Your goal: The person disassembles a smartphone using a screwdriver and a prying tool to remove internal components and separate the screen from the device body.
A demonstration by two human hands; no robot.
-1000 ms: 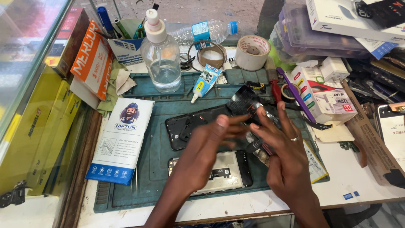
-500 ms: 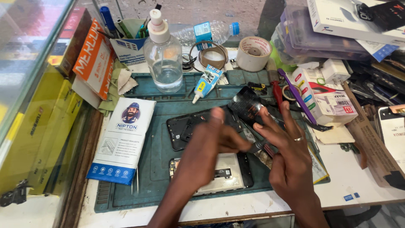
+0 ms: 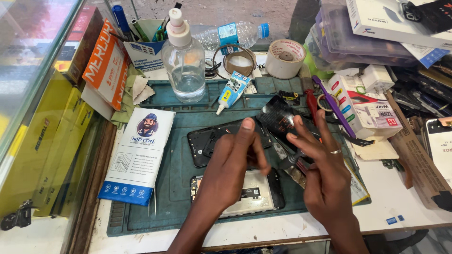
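My left hand [image 3: 233, 164] hovers over the teal repair mat [image 3: 174, 164] with its thumb raised and fingers curled toward my right hand; what it pinches is hidden. Just to the right, my right hand [image 3: 325, 174], a ring on one finger, grips a thin tool with a dark ribbed handle [image 3: 290, 161]. Under the left hand lies a black phone frame [image 3: 205, 141]. Nearer the front edge is an opened phone with a silver inside [image 3: 256, 193]. A shiny black film piece [image 3: 278, 115] lies just beyond my fingertips.
A clear pump bottle [image 3: 184, 66], a small glue tube [image 3: 230, 91], tape rolls [image 3: 285, 59] and a water bottle [image 3: 230, 34] stand at the back. A white screen-protector packet [image 3: 139, 155] lies left, yellow and orange boxes [image 3: 56, 136] further left. Boxes and a purple-handled tool [image 3: 334, 106] crowd the right.
Both hands have drawn slightly closer together over the phone parts. My right fingers have curled in around the tool, and the left thumb has lifted.
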